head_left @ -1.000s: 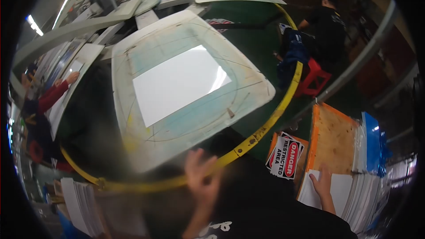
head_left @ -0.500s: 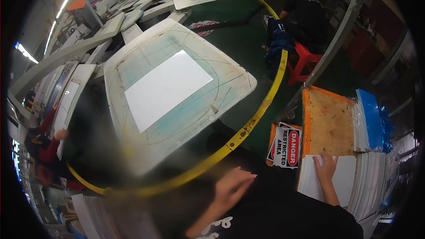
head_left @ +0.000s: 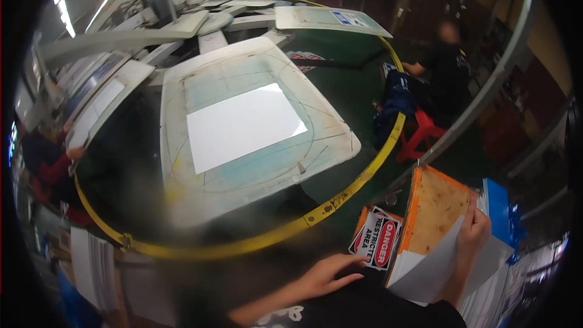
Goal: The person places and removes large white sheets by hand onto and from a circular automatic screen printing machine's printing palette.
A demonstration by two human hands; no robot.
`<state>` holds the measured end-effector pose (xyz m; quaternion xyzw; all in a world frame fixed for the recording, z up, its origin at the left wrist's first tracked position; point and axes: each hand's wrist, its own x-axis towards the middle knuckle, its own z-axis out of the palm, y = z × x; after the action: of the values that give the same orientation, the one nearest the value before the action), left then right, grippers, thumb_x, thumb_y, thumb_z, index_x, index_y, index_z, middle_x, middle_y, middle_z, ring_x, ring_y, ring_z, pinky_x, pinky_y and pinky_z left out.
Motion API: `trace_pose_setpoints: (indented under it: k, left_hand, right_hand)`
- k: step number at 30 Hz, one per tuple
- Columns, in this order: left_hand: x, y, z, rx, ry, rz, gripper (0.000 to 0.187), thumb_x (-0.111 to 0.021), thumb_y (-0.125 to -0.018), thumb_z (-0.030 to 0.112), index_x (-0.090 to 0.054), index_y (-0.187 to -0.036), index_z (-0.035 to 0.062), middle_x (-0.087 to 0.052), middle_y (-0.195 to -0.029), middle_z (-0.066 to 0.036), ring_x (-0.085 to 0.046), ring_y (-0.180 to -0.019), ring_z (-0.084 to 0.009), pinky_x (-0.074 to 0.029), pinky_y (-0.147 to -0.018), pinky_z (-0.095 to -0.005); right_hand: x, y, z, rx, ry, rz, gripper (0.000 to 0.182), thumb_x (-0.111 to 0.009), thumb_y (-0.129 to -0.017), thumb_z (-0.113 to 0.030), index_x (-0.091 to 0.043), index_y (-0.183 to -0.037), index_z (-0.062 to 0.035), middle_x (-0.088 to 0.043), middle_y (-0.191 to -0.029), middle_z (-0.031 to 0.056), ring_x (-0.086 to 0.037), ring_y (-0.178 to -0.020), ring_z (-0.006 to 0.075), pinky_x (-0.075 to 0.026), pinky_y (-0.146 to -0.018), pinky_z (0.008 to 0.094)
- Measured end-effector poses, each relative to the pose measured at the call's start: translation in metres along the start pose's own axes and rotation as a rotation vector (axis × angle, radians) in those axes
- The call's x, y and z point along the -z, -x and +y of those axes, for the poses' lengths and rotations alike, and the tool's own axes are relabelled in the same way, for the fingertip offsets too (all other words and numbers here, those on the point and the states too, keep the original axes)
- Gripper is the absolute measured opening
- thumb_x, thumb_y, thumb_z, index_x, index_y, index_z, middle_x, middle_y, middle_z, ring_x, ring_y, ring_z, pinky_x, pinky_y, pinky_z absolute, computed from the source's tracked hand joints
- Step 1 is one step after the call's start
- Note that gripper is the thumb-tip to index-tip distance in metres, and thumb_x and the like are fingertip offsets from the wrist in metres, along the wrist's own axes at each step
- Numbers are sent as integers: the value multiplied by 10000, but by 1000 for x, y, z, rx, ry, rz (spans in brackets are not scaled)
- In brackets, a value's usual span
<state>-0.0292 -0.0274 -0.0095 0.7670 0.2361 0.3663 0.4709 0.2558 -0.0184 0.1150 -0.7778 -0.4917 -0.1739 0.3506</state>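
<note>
My right hand (head_left: 475, 228) pinches the edge of a white sheet (head_left: 428, 270), which is raised and bent up off the pile under it. In front of me, my left hand (head_left: 331, 274) holds nothing, with its fingers stretched and its thumb apart. Beside its fingertips are printed signs (head_left: 376, 238) reading "DANGER RESTRICTED AREA". Another white sheet (head_left: 246, 127) lies flat on the stained, rounded platen (head_left: 328, 146) straight ahead.
A curved yellow rail (head_left: 358, 185) runs between me and the platen. An orange-edged wooden board (head_left: 431, 203) and a blue panel (head_left: 496, 209) stand at right. One person (head_left: 446, 64) is by a red stool (head_left: 420, 136); another person (head_left: 51, 161) works at left.
My right hand has lifted the sheet's edge from the pile, where it lay flat before. My left hand has moved toward the printed signs and its fingers have spread. The view has shifted.
</note>
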Motion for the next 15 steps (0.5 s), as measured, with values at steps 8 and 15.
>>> trace_pose_setpoints:
  k: [8,15]
  left_hand:
    - [-18,-19,14,132,190,151,459,-569,-866,101,-401,-1287,29,-591,-1083,-181,-589,-1029,-278,-451,-873,-345]
    - [0,-1,-1,-51,82,602,264,-540,-861,-18,-551,-1124,-21,-645,-968,-139,-631,-873,-159,-491,-755,-267]
  right_hand:
    - [-28,-6,-136,444,-410,-6,376,-537,-900,-249,-498,-591,-39,-430,-536,31,-370,-600,157,-302,-567,299]
    - [-58,-2,-133,504,-652,186,684,-294,-902,-601,-508,-1125,10,-530,-1098,137,-460,-1048,268,-304,-945,393]
